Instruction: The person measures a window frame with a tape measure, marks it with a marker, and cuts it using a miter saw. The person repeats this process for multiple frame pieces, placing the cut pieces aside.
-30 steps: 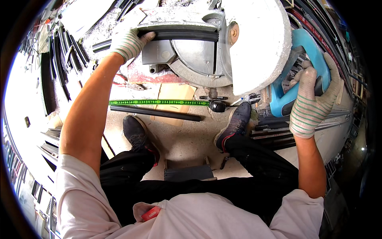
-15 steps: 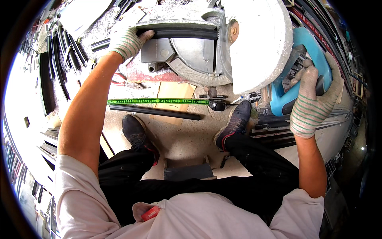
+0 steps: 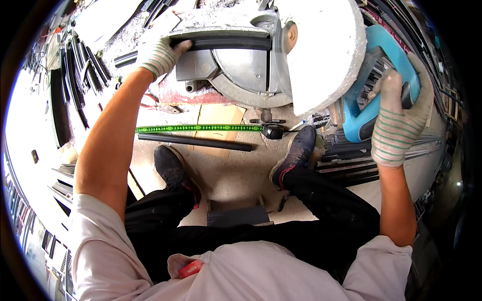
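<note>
My left hand (image 3: 156, 56), in a striped knit glove, presses a long black profile strip (image 3: 226, 43) against the fence of a miter saw, thumb on top. The strip lies across the saw's grey round table (image 3: 241, 67) and ends near the blade slot. A large white dusty blade guard (image 3: 326, 60) hides the blade. To its right, my gloved right hand (image 3: 399, 118) is wrapped round the saw's blue handle (image 3: 362, 123); some of its fingers show through the handle's opening.
A green tape measure (image 3: 201, 128) is drawn out on the floor, beside a short black strip (image 3: 196, 142) and a piece of cardboard (image 3: 218, 120). Red-handled pliers (image 3: 159, 104) lie left of these. Black offcuts (image 3: 83, 62) lie far left; more strips (image 3: 351, 155) are stacked at right.
My right hand and the blue handle have shifted slightly upward in the picture, and the white guard slightly left. My left hand still holds the black strip, with almost no movement.
</note>
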The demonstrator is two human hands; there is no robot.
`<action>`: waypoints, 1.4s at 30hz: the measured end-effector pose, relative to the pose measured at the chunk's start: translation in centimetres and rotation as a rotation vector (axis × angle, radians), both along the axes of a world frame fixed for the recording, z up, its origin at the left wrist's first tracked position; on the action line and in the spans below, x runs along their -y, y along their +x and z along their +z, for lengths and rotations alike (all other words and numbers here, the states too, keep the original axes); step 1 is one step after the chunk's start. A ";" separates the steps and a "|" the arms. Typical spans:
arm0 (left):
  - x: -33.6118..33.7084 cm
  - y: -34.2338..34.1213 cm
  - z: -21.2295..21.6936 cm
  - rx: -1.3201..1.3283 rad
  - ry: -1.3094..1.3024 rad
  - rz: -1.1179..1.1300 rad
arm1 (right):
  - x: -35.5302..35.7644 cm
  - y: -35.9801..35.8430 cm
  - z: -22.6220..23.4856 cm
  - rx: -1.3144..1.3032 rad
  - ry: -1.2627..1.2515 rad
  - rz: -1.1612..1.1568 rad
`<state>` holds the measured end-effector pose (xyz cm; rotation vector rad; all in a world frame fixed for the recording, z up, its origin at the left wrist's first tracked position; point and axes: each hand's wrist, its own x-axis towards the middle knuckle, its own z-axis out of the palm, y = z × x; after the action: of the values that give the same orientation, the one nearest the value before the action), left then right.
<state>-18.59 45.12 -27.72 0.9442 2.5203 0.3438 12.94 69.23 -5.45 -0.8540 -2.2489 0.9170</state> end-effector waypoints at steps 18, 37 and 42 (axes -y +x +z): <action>0.1 -0.3 -0.5 0.087 0.014 0.035 | 1.1 1.1 -1.7 -0.022 0.018 -0.041; 0.0 -0.1 0.0 0.042 -0.027 0.014 | 1.3 1.4 -2.1 -0.002 0.062 -0.034; -0.2 0.1 0.3 0.054 -0.033 0.030 | 0.9 1.8 -2.6 -0.046 0.064 -0.005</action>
<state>-18.54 45.30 -27.37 0.8737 2.4852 0.3316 14.70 68.36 -8.09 -0.8023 -2.2233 0.8495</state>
